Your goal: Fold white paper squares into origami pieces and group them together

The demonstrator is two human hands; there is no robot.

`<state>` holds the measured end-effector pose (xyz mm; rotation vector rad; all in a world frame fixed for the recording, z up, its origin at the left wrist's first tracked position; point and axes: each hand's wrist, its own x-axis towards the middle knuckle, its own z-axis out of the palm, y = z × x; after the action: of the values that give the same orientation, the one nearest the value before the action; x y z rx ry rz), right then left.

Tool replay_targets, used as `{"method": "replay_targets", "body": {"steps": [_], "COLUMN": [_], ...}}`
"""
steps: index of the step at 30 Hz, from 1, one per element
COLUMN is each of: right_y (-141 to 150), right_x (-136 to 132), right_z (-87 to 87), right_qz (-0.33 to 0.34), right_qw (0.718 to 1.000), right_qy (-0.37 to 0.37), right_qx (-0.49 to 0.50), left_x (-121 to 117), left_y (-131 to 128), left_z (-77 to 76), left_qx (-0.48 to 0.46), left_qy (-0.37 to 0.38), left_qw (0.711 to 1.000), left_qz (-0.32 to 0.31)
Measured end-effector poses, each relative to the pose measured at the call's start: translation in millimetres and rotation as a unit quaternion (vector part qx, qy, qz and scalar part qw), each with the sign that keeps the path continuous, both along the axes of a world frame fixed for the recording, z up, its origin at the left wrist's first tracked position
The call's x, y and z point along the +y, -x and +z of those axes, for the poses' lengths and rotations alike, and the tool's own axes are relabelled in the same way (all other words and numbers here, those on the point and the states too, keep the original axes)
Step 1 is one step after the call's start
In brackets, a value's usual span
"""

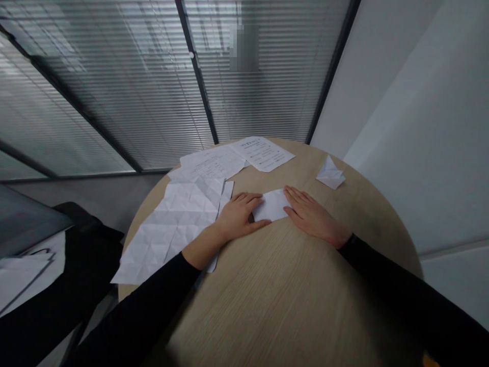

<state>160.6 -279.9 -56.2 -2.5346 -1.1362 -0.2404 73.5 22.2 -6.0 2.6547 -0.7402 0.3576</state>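
Observation:
A small folded white sheet of paper [272, 206] lies on the round wooden table between my two hands. My left hand [241, 215] is at its left end, with the fingers stretched along the upper left edge and the thumb spread apart by the lower edge. My right hand [310, 215] rests flat on the right end, fingers extended and the thumb side toward the middle of the paper. Neither hand's fingers are curled round it. Farther right stands a folded white paper piece [330, 173] with a pointed top, untouched.
Creased white sheets [168, 224] lie left of my left hand, partly over the table edge. Printed pages [263, 153] lie at the back of the wooden table [275, 295]. A black chair [86, 260] holding papers stands at left; blinds [153, 92] hang behind.

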Motion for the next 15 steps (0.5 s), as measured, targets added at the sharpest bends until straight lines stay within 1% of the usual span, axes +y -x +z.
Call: {"method": "replay_targets", "body": {"steps": [3, 7, 15], "right_y": [0, -2, -5], "right_x": [0, 0, 1], "right_z": [5.5, 11.2, 12.9], "right_qz": [-0.001, 0.0, 0.002], "right_qw": [1.0, 0.999, 0.998], "right_qy": [-0.006, -0.032, -0.059], "right_qx": [-0.003, -0.003, 0.01], "left_x": [1, 2, 5], "left_y": [0, -1, -5], "left_z": [0.4, -0.7, -6.3], "left_qx": [0.005, 0.003, 0.008], "left_qy": [0.008, 0.01, 0.01], "left_qw": [1.0, 1.0, 1.0], "left_qz": [-0.01, -0.022, -0.029]}}
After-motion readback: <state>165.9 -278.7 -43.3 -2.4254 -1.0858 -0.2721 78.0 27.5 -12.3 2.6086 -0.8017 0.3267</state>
